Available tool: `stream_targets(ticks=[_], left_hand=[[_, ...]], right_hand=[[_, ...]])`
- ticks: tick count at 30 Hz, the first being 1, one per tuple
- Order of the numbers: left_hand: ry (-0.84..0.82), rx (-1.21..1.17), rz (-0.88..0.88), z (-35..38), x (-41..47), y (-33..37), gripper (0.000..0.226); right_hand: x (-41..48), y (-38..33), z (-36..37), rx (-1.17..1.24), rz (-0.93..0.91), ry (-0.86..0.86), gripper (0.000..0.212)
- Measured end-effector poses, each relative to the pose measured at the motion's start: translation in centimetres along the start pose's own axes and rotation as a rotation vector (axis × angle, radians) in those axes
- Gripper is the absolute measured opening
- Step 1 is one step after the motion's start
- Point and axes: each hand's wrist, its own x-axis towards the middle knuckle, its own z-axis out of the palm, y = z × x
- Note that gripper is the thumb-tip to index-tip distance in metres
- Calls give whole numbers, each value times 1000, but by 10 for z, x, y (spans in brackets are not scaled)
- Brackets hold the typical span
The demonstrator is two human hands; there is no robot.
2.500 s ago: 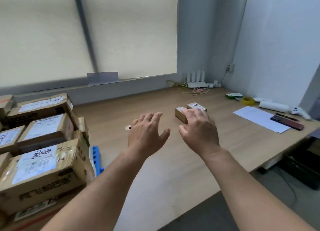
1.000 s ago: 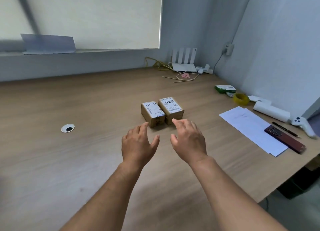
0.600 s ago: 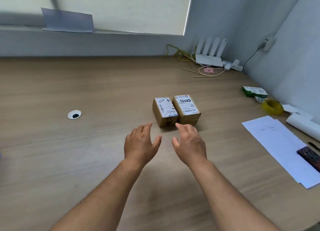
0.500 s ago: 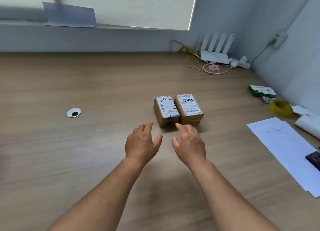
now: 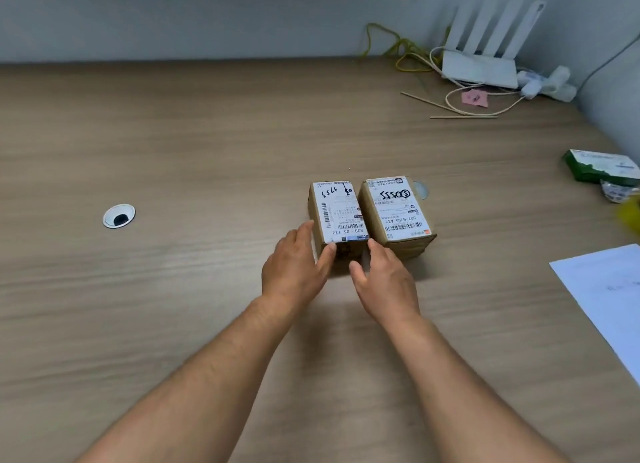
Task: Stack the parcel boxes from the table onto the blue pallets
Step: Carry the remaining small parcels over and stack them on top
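Left hand open, straight fingers against left side of left parcel box; right hand open at its near end. Right parcel box touching alongside, both on surface.

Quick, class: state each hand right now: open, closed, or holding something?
Left hand: open, straight fingers touching the left parcel box.
Right hand: open, fingertips at its near face.

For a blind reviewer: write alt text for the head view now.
A left hand and right hand touch the near end of the left parcel box, which sits beside a second parcel box on a wooden table. A white router stands at the far right.
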Motion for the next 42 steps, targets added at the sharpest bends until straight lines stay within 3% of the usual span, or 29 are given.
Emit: stream_targets(ticks=[5, 10, 19, 22, 33, 42], left_hand=[[-26, -112, -73, 15, 31, 5, 56], [-86, -172, -100, 24, 44, 0, 57], [-104, -490, -78, 26, 25, -9, 66], [-112, -543, -60, 23, 8, -14, 70], [-101, -612, -40, -23, -92, -52, 72], [-82, -545, 74, -75, -164, -75, 69]], right_hand=[[27, 6, 6, 111, 41, -35, 56], [53, 5, 17, 461, 113, -58, 45], [51, 8, 21, 748, 63, -150, 62], [36, 8, 17, 776, 85, -160, 71], [-72, -21, -1, 894, 8, -236, 67], [-151, -56, -4, 930, -28, -150, 68]])
